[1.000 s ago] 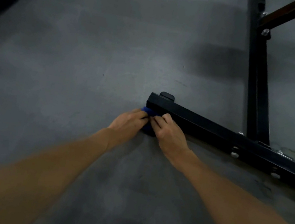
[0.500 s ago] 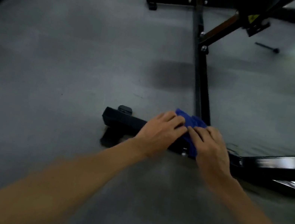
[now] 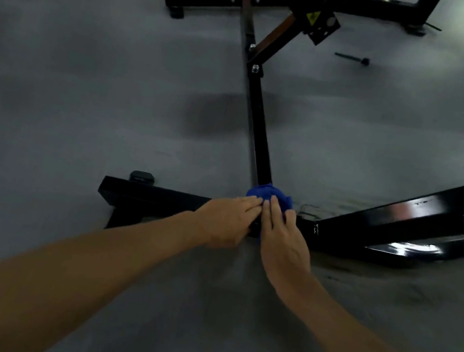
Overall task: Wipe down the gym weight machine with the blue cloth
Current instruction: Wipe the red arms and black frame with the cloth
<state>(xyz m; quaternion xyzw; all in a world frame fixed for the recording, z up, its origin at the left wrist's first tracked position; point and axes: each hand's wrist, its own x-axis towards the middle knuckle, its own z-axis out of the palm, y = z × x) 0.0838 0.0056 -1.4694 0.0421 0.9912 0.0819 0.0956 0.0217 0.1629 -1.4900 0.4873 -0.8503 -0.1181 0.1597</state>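
Both hands have slid the blue cloth [image 3: 269,195] along the near base bar [image 3: 155,197] from its capped end 1 s ago to the junction with the centre rail [image 3: 257,137]. The left hand [image 3: 224,221] and right hand [image 3: 283,240] press it with flat fingers; that bar's left stretch looks wiped, the rail likely next
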